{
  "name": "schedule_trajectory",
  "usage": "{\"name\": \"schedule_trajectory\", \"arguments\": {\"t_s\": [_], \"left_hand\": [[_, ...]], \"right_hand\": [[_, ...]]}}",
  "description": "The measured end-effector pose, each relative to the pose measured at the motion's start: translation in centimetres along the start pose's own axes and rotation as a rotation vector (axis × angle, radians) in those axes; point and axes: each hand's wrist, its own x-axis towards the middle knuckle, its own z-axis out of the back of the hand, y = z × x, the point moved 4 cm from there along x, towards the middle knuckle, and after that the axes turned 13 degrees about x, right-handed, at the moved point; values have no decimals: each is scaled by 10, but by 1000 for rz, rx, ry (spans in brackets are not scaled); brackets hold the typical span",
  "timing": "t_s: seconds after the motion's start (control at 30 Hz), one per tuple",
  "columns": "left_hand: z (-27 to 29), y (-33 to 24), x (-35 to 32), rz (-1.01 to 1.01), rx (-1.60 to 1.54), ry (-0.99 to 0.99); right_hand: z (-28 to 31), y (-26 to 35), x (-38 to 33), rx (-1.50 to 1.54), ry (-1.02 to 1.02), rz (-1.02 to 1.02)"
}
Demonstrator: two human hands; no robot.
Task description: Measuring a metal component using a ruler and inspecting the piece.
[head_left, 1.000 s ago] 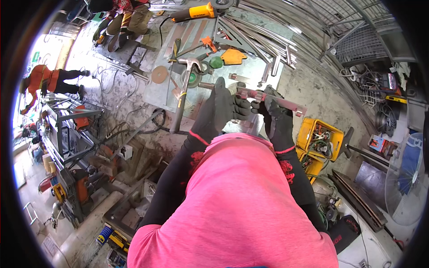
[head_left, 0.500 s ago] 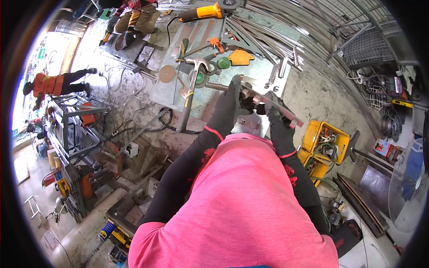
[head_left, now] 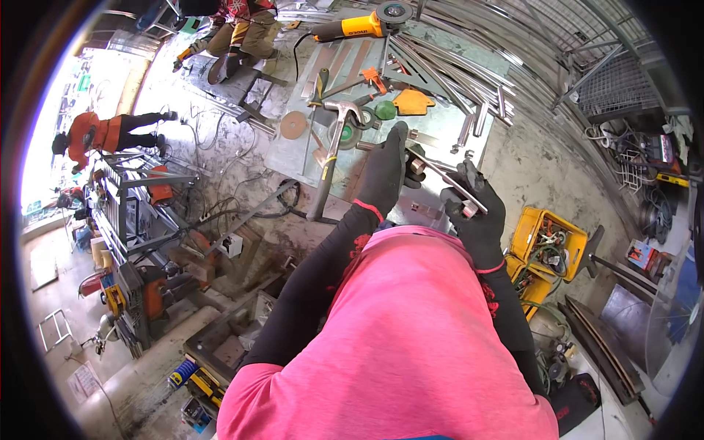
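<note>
Both my hands wear black gloves with red cuffs. A narrow metal bar (head_left: 449, 180) with short brownish stubs along it slants between them, above the metal-topped work surface (head_left: 282, 158). My left hand (head_left: 383, 174) is closed at the bar's far end, its fingertips partly hidden. The near end lies in my right hand (head_left: 487, 217), with the fingers curled round it. To the left of my left hand rests a claw hammer (head_left: 331, 155), its head over a green-centred grinding disc (head_left: 350, 135). A brown disc (head_left: 294, 125) lies farther left.
An orange angle grinder (head_left: 356, 28) lies at the far edge, beside many loose metal tubes (head_left: 440, 66). A yellow toolbox (head_left: 524, 238) stands open at right. A person in orange (head_left: 99, 136) is at left; another (head_left: 246, 37) crouches at far left. Cables (head_left: 213, 165) cross the floor.
The bar has turned in my hands, so its narrow edge now shows instead of its broad side. My right hand has rolled over with its fingers upward. The whole view has shifted slightly.
</note>
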Motion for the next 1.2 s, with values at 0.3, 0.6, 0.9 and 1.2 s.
{"name": "schedule_trajectory", "arguments": {"t_s": [0.3, 0.6, 0.9, 1.2], "left_hand": [[30, -13, 8, -106, 213, -132], [-6, -24, 13, -200, -219, -73], [-3, -33, 6, -225, -253, -47], [5, -40, 3, -308, -188, 19]], "right_hand": [[16, 0, -5, 642, 276, -426], [-28, 11, 8, -235, 84, -187], [-33, 23, 13, -340, 127, 1], [-34, 30, 11, -270, 138, 26]]}}
